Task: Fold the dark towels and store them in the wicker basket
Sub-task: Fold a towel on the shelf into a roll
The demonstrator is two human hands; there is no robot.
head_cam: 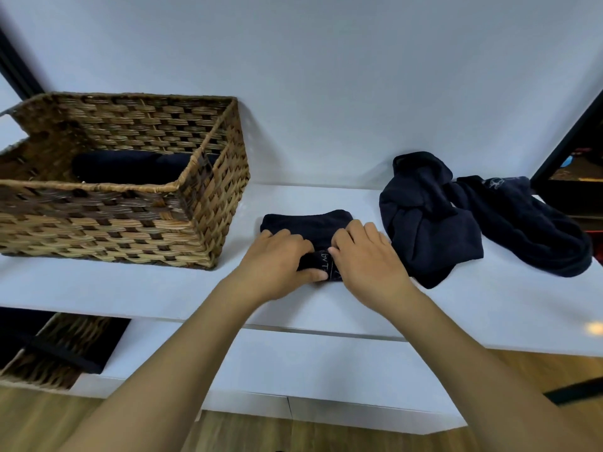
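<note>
Dark towel (306, 225) on white shelf (146, 288), right of wicker basket (130, 220). Soft, limp, light; likely best pinched at the near rolled edge. Left hand (277, 262) and right hand (365, 259) curled narrow, gripping that edge, thumbs under. Unfolded towels (434, 223) lie just right.

- A white shelf top (137, 288) is running the width of the frame beneath a plain pale wall (326, 76).
- A second woven basket (52, 353) is sitting in the open compartment below, at lower left, with dark cloth lying across it.
- Wooden flooring (39, 422) is showing along the bottom edge.
- A dark-framed unit (567, 151) is standing at the right edge, its contents too blurred to tell.
</note>
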